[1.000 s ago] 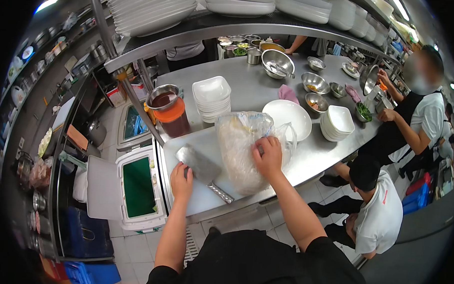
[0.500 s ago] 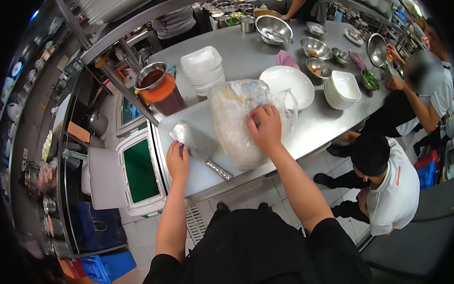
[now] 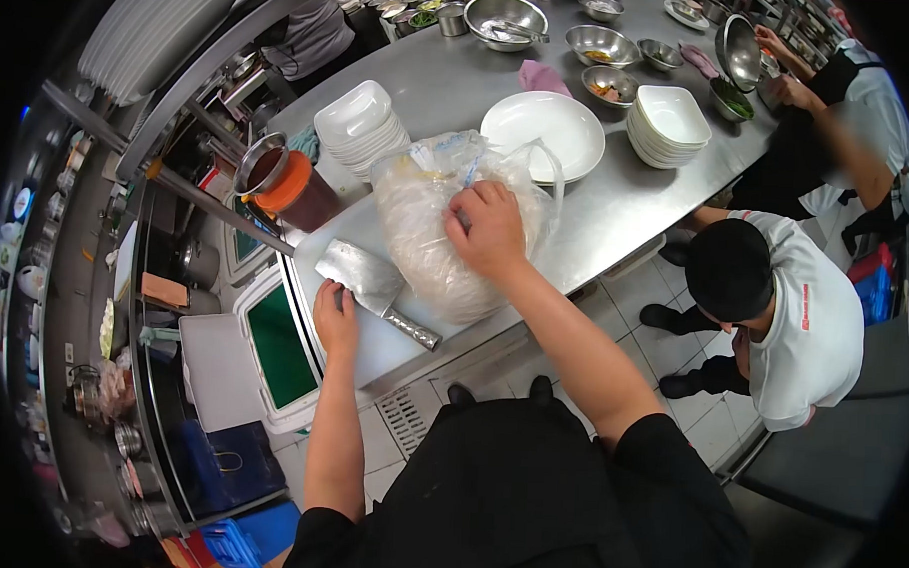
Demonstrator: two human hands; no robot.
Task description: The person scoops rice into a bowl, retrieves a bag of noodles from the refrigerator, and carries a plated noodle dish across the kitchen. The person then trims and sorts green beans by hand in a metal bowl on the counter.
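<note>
A clear plastic bag point(image 3: 431, 238) filled with pale, whitish contents lies on the white cutting board point(image 3: 360, 356). My right hand point(image 3: 488, 233) rests on top of it, fingers curled into the film, with a dark patch between thumb and forefinger. Left of the bag, a metal cleaver point(image 3: 360, 274) lies flat, its silvery handle angled toward me. My left hand point(image 3: 336, 320) is at the near edge of its blade, fingers bent. Something dark shows between thumb and forefinger there, too small to name.
Stacked white bowls point(image 3: 355, 130), a large white plate point(image 3: 543, 137) and more square bowls point(image 3: 670, 131) stand behind the bag. An orange-rimmed container point(image 3: 298, 190) is at left, above an open green-lined bin point(image 3: 282, 343). A person in a white shirt point(image 3: 808, 326) bends at right.
The view has tilted, so the counter items sit further left and higher. Both hands keep roughly their places at the bag and cleaver. The bent person at right now appears larger.
</note>
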